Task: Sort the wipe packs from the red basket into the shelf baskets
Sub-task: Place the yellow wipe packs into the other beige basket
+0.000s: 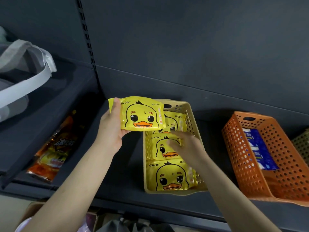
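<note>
My left hand (111,129) grips a yellow duck-face wipe pack (140,114) by its left edge, held just above and left of the cream shelf basket (189,114). Inside that basket lie three more yellow duck packs in a row: a far one (177,121), a middle one (160,148) and a near one (170,176). My right hand (185,146) is blurred, fingers spread, resting over the middle pack inside the basket; I cannot tell whether it grips it. The red basket is out of view.
An orange perforated basket (247,158) on the right holds blue-and-white wipe packs (260,148). An olive basket's corner (301,143) shows at the far right edge. On the left shelf section lie an orange snack bag (53,148) and a grey fabric bag (21,72).
</note>
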{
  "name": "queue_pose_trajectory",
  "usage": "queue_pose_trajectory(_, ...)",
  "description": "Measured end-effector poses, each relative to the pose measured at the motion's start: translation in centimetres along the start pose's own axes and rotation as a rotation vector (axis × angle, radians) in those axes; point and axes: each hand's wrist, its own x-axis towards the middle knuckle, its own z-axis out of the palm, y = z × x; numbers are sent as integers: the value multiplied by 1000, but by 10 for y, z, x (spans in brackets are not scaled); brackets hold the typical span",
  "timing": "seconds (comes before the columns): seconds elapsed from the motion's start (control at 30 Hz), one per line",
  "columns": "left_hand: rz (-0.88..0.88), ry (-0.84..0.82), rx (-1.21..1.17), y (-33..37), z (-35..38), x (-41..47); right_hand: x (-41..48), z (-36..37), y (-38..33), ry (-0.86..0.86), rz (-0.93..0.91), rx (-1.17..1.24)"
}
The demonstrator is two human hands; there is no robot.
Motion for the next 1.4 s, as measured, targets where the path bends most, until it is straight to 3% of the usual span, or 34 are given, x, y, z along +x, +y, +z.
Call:
queue_pose_trajectory(0.07, 12, -30, 15, 0, 6, -2, 4, -21, -10, 23, 55, 386)
queue_pose_trajectory(0.13, 19, -72, 56, -5, 16, -5, 10, -36, -18, -104, 139, 865)
queue_pose_trajectory(0.2, 37, -108, 96, -10, 27, -11, 16, -39, -19, -133, 136, 958)
queue_pose_trajectory(0.33, 76, -192, 155, -15, 42, -17, 23, -34, -9, -93, 185, 852)
queue_pose_trajectory(0.4, 196, -160, 251, -18, 45, -16, 25, -41, -6, -56, 138, 805)
queue_pose_trajectory(0.5, 430, -61, 522, -25, 41, -4, 36, -53, -2, 142, 91, 624)
queue_pose_trajectory(0.57, 381, -58, 688, -31, 38, 5, 48, -56, 1, 239, 86, 312)
queue_pose_trajectory(0.67, 266, -207, 758, -41, 39, 7, 63, -49, -5, 206, 107, -124)
queue_pose_trajectory(0.9, 236, -238, 768, -37, 38, 9, 76, -29, -23, 164, 145, -319)
queue_pose_trajectory(1.03, 214, -244, 752, -36, 38, 9, 62, -16, -19, 362, -57, -648)
queue_pose_trajectory(1.13, 205, -239, 722, -36, 38, 9, 61, -5, -7, 303, -132, -493)
queue_pose_trajectory(1.4, 182, -247, 747, -43, 36, 19, 73, 27, -1, 162, -62, -285)
